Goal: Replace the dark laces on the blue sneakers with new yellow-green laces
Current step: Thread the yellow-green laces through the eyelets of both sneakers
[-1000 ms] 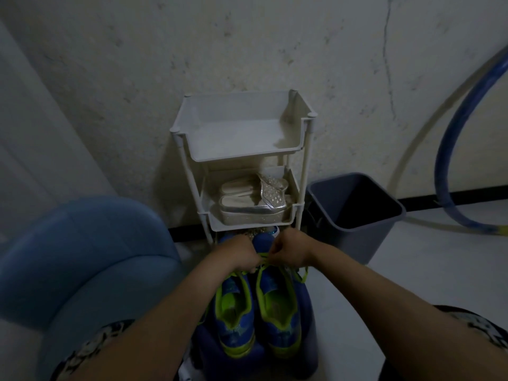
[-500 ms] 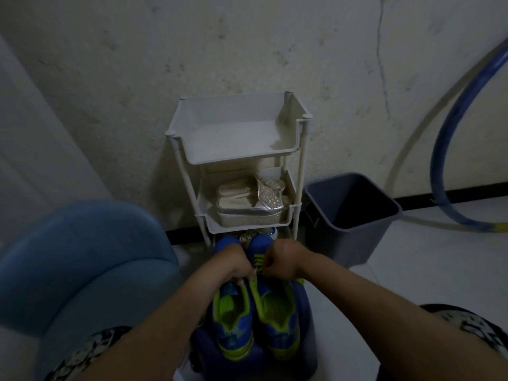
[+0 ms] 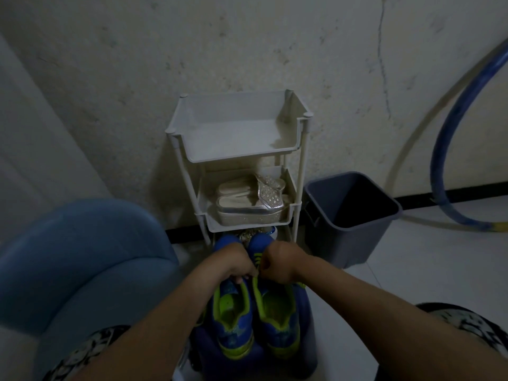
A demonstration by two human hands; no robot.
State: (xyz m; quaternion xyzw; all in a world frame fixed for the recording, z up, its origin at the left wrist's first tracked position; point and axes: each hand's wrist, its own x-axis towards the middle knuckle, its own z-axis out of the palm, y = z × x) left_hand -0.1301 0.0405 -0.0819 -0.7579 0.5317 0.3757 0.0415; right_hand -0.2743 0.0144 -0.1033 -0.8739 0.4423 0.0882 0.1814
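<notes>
Blue sneakers (image 3: 233,320) sat side by side on a dark blue stool (image 3: 306,350) just below you in the head view, toes pointing at the white rack (image 3: 239,156), with a grey bin (image 3: 327,243) on the floor beside it. Your left hand (image 3: 236,266) and right hand (image 3: 279,264) met knuckles-up over the tongues, nearly touching, and a few rows of yellow-green lace (image 3: 257,259) showed on the farther sneaker between them. Your fingers (image 3: 240,279) were curled under and closed on that lace, though your knuckles hid exactly where each end was pinched. No dark lace was visible, so you seemed near the top eyelets or the knot. To do this well, I would pull both ends with equal tension, keep the lace flat and untwisted, and steady the sneaker against the stool so it did not slide.
</notes>
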